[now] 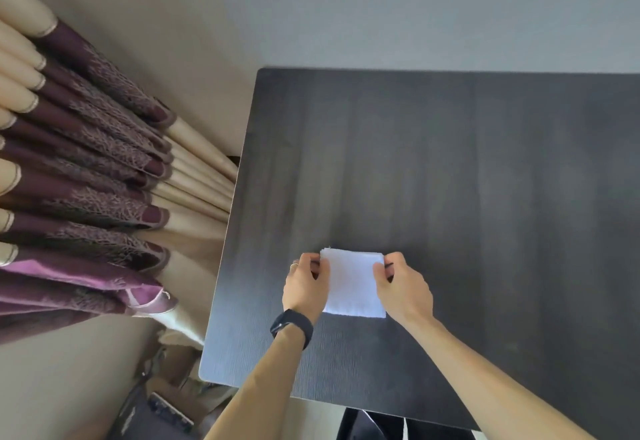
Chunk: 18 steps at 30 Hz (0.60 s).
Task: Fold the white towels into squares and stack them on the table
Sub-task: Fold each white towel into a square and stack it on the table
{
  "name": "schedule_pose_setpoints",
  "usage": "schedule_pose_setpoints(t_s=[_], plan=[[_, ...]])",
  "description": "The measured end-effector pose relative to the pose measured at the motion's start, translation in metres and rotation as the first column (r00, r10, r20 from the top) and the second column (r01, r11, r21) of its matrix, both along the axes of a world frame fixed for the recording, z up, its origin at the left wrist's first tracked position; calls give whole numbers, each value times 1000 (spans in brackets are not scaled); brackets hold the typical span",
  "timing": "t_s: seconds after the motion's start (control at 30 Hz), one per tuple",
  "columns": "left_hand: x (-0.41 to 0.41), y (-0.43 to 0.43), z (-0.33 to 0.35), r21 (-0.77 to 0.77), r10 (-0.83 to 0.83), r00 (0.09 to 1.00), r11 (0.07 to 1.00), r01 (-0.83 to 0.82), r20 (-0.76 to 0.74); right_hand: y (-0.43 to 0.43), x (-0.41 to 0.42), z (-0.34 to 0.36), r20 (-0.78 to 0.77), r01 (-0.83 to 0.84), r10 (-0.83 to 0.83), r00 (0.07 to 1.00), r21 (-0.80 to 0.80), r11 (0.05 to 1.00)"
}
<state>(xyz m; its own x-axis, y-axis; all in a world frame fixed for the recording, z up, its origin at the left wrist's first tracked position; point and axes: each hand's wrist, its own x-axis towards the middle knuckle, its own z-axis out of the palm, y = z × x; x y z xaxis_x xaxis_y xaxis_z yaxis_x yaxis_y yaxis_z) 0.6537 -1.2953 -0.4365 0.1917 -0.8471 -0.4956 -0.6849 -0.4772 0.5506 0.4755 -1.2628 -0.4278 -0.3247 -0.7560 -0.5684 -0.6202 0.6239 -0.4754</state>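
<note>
A white towel (353,283), folded into a small square, lies on the dark wooden table (485,180) near its front left part. My left hand (304,287) pinches the towel's left edge near the far corner, thumb on top. My right hand (401,287) pinches the right edge in the same way. A black watch sits on my left wrist and a ring on a left finger. Only this one towel is in view.
Beige and purple curtains (86,180) hang to the left of the table. Dark clutter (156,405) lies on the floor by the table's front left corner. A pale wall (415,6) stands behind the table's far edge.
</note>
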Motion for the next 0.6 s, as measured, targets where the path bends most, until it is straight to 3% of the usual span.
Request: schedule_pose_setpoints(t_s=[0.1,0.17,0.23,0.3,0.4,0.6], plan=[[8,10,-3,-49,-71,996,996,74,48,4,1,-1,-57,38,-41,998,-55,998],[15,23,-8,-198,-228,953,943,268,201,14,1,-3,-104,11,-25,994,-138,990],[20,31,-14,-304,-385,850,813,497,360,28,4,-8,-206,-146,88,975,-285,947],[23,32,-21,-279,-504,740,707,650,445,40,7,-17,-342,-343,219,914,-363,866],[21,28,-27,-180,-589,645,655,734,486,45,9,-32,-437,-509,365,822,-278,815],[28,27,-40,-99,-623,597,645,758,505,33,3,-44,-474,-495,383,792,-134,858]])
